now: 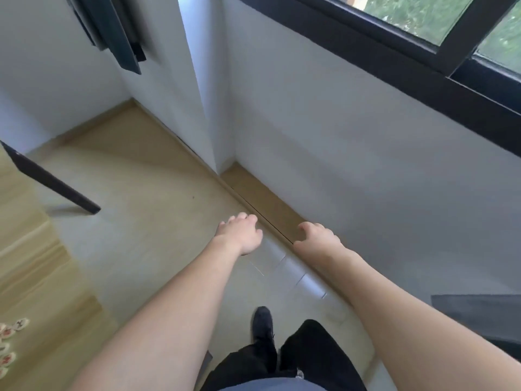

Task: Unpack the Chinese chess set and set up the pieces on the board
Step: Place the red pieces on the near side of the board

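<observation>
Several round pale chess pieces [11, 338] with red and dark characters lie on a wooden table [31, 263] at the far lower left edge of the head view. Both arms stretch forward over the floor, away from that table. My left hand [239, 234] hangs in the air with fingers loosely curled and holds nothing. My right hand [317, 237] is beside it, also loosely curled and empty. No chess board or box is in view.
A dark table leg [56, 184] slants to the floor at left. A white wall [338, 165] with a dark-framed window [423, 55] stands ahead, with a wood skirting strip [262, 198] below. My dark shoe [263, 323] and trousers are underneath; a dark mat [479, 314] lies right.
</observation>
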